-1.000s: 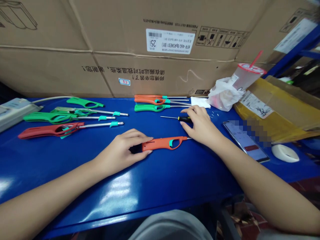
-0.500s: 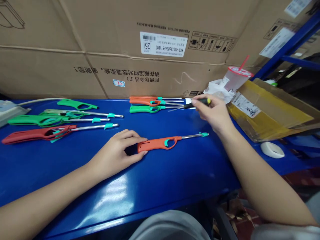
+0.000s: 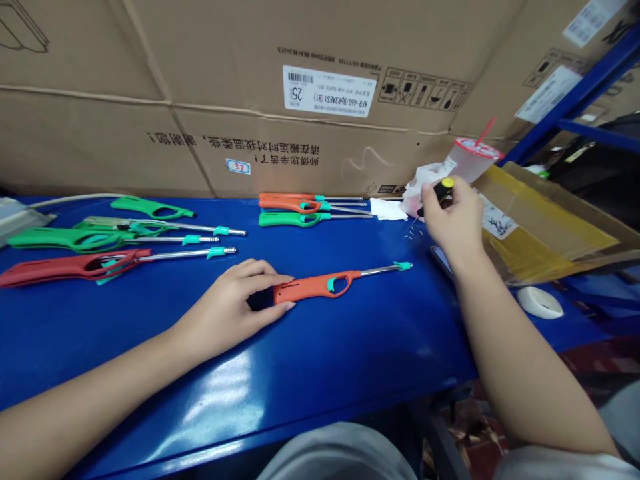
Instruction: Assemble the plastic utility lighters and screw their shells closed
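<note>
My left hand [image 3: 245, 297] grips the handle end of an orange gas lighter [image 3: 305, 287] between thumb and fingers. The lighter lies flat on the blue table, its metal tube with a teal tip pointing right. My right hand [image 3: 453, 213] is closed around a screwdriver [image 3: 443, 189] with a black handle and yellow end cap. The screwdriver's thin shaft points down and left at several tiny screws [image 3: 409, 235] on the table. Orange lighters [image 3: 287, 202] and a green lighter [image 3: 290, 219] lie at the back, beside a white tissue [image 3: 389, 209].
Green lighter parts [image 3: 150, 207] and a red lighter half [image 3: 70, 268] lie at left. A large cardboard box [image 3: 240, 80] walls the back. A drink cup [image 3: 470, 160], a taped carton [image 3: 545, 227], a phone [image 3: 440, 260] and a white tape roll [image 3: 540, 302] are at right.
My right hand has moved right with the screwdriver, from beside the back lighters to the small screws. The tissue, screws and phone edge now show. My left hand stays on the orange lighter.
</note>
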A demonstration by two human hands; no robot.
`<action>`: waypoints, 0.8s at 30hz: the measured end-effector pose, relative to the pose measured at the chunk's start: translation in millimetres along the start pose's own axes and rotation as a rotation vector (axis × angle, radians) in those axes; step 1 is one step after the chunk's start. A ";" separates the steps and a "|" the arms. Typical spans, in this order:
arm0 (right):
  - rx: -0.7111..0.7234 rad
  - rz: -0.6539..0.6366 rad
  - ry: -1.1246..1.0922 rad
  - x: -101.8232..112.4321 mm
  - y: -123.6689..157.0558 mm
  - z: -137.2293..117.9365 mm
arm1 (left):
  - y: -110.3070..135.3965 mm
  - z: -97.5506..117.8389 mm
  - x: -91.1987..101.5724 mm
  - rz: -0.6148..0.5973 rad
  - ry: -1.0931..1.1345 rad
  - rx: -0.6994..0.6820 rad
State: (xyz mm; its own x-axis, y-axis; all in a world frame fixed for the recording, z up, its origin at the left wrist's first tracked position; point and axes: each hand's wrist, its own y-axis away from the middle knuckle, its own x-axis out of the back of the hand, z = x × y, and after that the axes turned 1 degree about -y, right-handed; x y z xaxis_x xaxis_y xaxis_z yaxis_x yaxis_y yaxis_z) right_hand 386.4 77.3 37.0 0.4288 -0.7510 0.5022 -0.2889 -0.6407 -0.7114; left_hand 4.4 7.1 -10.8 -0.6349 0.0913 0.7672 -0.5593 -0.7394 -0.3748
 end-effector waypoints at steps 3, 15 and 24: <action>0.002 -0.015 0.018 -0.5 -0.3 1.3 | 0.7 0.9 0.4 0.001 -0.001 0.006; -0.039 -0.021 -0.123 -1.2 -2.3 2.2 | -0.4 2.0 -0.7 -0.012 0.008 0.017; -0.277 -0.066 -0.807 0.7 18.4 -48.7 | 0.9 5.4 -1.6 -0.038 0.058 0.008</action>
State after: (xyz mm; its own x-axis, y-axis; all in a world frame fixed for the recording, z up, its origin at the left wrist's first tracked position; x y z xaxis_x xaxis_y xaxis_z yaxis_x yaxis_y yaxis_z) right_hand 339.7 57.2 48.3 0.9002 -0.4336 -0.0403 -0.3951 -0.7742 -0.4946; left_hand 7.8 2.7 -9.5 -0.6430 0.1579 0.7494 -0.5796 -0.7399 -0.3415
